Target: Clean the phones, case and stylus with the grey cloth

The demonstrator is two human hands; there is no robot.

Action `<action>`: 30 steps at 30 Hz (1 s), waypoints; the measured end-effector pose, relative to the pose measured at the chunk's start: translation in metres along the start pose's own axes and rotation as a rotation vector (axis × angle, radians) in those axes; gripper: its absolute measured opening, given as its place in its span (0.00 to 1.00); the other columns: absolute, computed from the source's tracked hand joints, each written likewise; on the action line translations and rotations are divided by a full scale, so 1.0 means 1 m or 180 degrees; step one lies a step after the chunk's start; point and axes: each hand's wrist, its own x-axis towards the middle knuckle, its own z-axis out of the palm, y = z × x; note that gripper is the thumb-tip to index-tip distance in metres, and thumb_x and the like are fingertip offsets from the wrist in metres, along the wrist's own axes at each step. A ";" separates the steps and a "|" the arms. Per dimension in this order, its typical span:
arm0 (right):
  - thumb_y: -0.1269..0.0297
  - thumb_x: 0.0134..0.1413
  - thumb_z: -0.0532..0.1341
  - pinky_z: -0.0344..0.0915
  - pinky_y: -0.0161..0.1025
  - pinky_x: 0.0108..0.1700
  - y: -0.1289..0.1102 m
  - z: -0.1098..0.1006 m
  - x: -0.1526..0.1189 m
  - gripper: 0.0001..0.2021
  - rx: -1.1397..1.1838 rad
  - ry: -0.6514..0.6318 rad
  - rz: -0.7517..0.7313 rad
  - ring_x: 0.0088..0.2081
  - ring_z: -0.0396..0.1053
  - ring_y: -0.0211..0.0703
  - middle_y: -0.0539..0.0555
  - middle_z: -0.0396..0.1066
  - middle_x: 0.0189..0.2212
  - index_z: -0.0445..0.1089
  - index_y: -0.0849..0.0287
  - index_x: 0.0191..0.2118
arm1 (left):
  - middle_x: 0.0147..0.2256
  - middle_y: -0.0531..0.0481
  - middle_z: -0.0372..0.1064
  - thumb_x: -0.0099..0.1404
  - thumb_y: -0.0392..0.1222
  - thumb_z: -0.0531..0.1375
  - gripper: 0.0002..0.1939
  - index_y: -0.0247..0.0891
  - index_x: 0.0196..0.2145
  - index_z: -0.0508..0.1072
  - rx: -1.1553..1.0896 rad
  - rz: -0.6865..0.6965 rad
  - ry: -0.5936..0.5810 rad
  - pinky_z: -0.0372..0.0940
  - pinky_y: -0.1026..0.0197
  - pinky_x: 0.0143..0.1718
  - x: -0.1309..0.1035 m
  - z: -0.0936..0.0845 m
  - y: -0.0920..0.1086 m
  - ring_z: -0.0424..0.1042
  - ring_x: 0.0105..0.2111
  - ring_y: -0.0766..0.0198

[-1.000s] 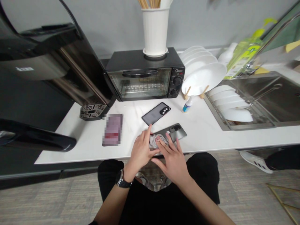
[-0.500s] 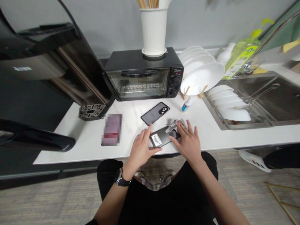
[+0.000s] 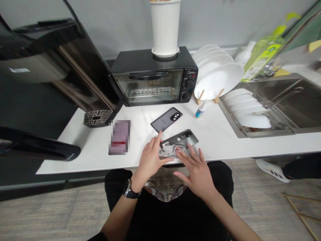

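Note:
A dark grey smartphone [image 3: 192, 138] lies back up near the counter's front edge, its camera end to the right. My left hand [image 3: 149, 154] grips the phone's left end between thumb and fingers. Under the fingertips of my right hand [image 3: 198, 172] a crumpled grey cloth [image 3: 170, 151] is pressed against the phone's lower left part. The right fingers are spread, with the thumb held away from the cloth. Just behind the phone lies a phone case [image 3: 163, 122] with a black rim. The cloth partly covers a white label on the phone.
A small spray bottle [image 3: 200, 110] stands right of the case. Behind are a toaster oven [image 3: 150, 63] and racked white plates [image 3: 219, 80]. The sink [image 3: 283, 90] is right, a black drinks machine [image 3: 100, 80] left. A pixelated purple item [image 3: 119, 137] lies left. Another person's shoe [image 3: 272, 170] shows below.
My right hand has slid the cloth left and toward me along the phone, uncovering its camera end and partly covering the label. My left hand stays at the phone's left end.

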 end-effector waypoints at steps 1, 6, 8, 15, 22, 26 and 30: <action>0.42 0.70 0.56 0.50 0.71 0.71 0.011 -0.002 -0.004 0.34 -0.0080 0.0054 0.0112 0.75 0.46 0.64 0.55 0.63 0.69 0.57 0.55 0.73 | 0.53 0.45 0.68 0.59 0.51 0.75 0.65 0.51 0.76 0.33 -0.0011 -0.0015 -0.0009 0.67 0.46 0.55 0.000 0.000 0.001 0.72 0.51 0.48; 0.46 0.73 0.52 0.48 0.73 0.71 0.056 -0.004 0.013 0.31 -0.0329 0.0360 0.0670 0.76 0.45 0.64 0.58 0.64 0.69 0.60 0.58 0.72 | 0.54 0.46 0.68 0.58 0.50 0.75 0.66 0.53 0.76 0.32 -0.0055 -0.0054 -0.0056 0.67 0.45 0.54 0.002 -0.001 0.001 0.72 0.50 0.48; 0.43 0.72 0.53 0.48 0.73 0.71 0.060 0.000 0.032 0.33 -0.0324 0.0425 0.0725 0.75 0.45 0.65 0.60 0.64 0.69 0.61 0.61 0.71 | 0.54 0.46 0.68 0.58 0.50 0.76 0.66 0.54 0.76 0.32 -0.0050 -0.0049 -0.0050 0.68 0.46 0.54 0.002 -0.001 0.001 0.72 0.50 0.49; 0.39 0.68 0.57 0.45 0.70 0.73 0.000 0.016 0.075 0.34 0.0100 0.0216 0.0126 0.74 0.49 0.66 0.61 0.66 0.67 0.68 0.61 0.66 | 0.53 0.43 0.67 0.63 0.47 0.71 0.60 0.49 0.76 0.34 -0.0013 -0.0010 0.0006 0.69 0.48 0.50 0.000 0.000 -0.002 0.73 0.46 0.51; 0.37 0.66 0.58 0.44 0.69 0.74 -0.028 0.009 0.045 0.37 0.0315 0.0009 -0.0226 0.74 0.49 0.64 0.59 0.67 0.67 0.66 0.59 0.68 | 0.48 0.44 0.66 0.64 0.51 0.70 0.58 0.46 0.77 0.35 0.0102 -0.0085 0.0050 0.70 0.48 0.47 -0.003 0.001 -0.006 0.73 0.44 0.50; 0.37 0.67 0.57 0.47 0.69 0.73 -0.009 -0.002 0.010 0.38 0.0181 -0.0112 -0.0225 0.75 0.46 0.63 0.57 0.65 0.68 0.58 0.55 0.73 | 0.51 0.45 0.68 0.59 0.52 0.74 0.64 0.50 0.76 0.34 -0.0053 -0.0085 0.0103 0.69 0.47 0.52 -0.002 0.002 -0.005 0.73 0.48 0.49; 0.44 0.72 0.54 0.49 0.72 0.71 0.029 -0.007 -0.007 0.32 -0.0104 0.0097 0.0221 0.75 0.46 0.64 0.56 0.64 0.69 0.57 0.53 0.73 | 0.51 0.46 0.68 0.57 0.51 0.76 0.66 0.51 0.76 0.34 -0.0092 -0.0104 0.0077 0.68 0.47 0.53 -0.001 0.002 -0.003 0.73 0.47 0.51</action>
